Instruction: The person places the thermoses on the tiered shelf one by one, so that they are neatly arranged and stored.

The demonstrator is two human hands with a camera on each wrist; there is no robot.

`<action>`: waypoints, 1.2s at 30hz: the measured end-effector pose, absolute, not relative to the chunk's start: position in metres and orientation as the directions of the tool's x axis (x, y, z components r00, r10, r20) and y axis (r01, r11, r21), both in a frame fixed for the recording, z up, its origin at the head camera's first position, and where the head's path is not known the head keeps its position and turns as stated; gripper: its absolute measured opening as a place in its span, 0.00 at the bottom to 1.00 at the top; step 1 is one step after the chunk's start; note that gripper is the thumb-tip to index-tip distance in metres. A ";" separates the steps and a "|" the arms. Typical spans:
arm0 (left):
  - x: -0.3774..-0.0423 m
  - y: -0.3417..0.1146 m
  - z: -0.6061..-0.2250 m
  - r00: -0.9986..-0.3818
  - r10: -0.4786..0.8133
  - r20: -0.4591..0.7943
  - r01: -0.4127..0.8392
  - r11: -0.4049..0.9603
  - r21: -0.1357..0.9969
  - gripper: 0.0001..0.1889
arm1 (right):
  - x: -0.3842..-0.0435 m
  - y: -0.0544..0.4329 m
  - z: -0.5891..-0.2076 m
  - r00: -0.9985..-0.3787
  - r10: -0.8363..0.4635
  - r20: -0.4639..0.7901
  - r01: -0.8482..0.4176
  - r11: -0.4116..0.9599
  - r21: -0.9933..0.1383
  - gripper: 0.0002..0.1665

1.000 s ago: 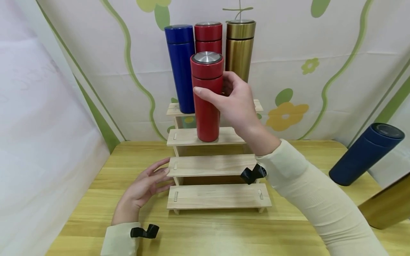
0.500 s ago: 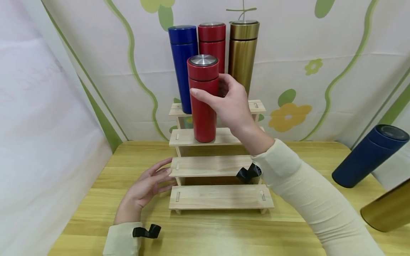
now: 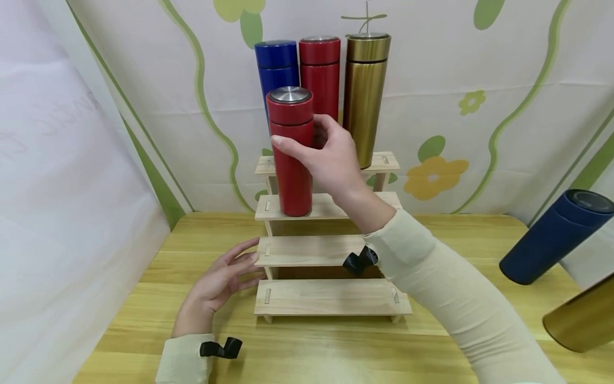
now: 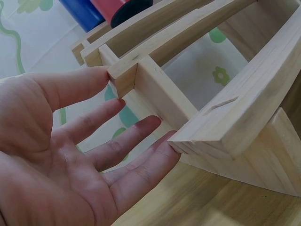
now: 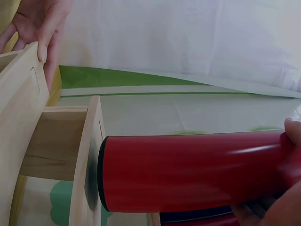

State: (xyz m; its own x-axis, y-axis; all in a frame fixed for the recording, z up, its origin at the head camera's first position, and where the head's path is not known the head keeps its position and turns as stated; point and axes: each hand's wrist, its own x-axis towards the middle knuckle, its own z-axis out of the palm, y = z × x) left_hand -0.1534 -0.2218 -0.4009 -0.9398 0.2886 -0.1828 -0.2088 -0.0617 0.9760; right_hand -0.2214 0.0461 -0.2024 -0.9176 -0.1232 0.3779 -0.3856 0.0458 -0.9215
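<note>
While the right hand [image 3: 334,158] clamps one red flask [image 3: 293,170] at the second-highest of four shelves [image 3: 312,250], the left hand [image 3: 216,282] touches them, fingers apart; three flasks [image 3: 320,77] stand above, two on the desk [image 3: 331,354].

Red bottle [image 5: 188,173]: sideways across view; dark-rimmed base at shelf board [image 5: 87,165], contact unclear;
Right grip [image 5: 284,200]: right edge, cut off; thumb and fingers round bottle;
Left grip [image 5: 40,28]: top left; thumb on wooden board [image 5: 21,106];
Backdrop [image 5: 164,37]: whitish; green stripe [image 5: 117,77];
Dark blue sliver [image 5: 193,215]: bottom edge.
</note>
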 end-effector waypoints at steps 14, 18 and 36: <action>-0.154 -0.222 -0.401 -0.936 0.302 -0.179 -0.205 -0.055 0.977 0.35 | -0.224 0.032 -0.205 -0.916 -0.124 0.382 -0.391 0.051 -0.919 0.37; -0.154 -0.221 -0.401 -0.937 0.297 -0.181 -0.207 -0.055 0.977 0.35 | -0.225 0.029 -0.206 -0.915 -0.120 0.385 -0.393 0.058 -0.918 0.37; -0.154 -0.221 -0.401 -0.939 0.290 -0.185 -0.211 -0.061 0.976 0.35 | -0.230 0.020 -0.209 -0.918 -0.118 0.379 -0.392 0.118 -0.912 0.38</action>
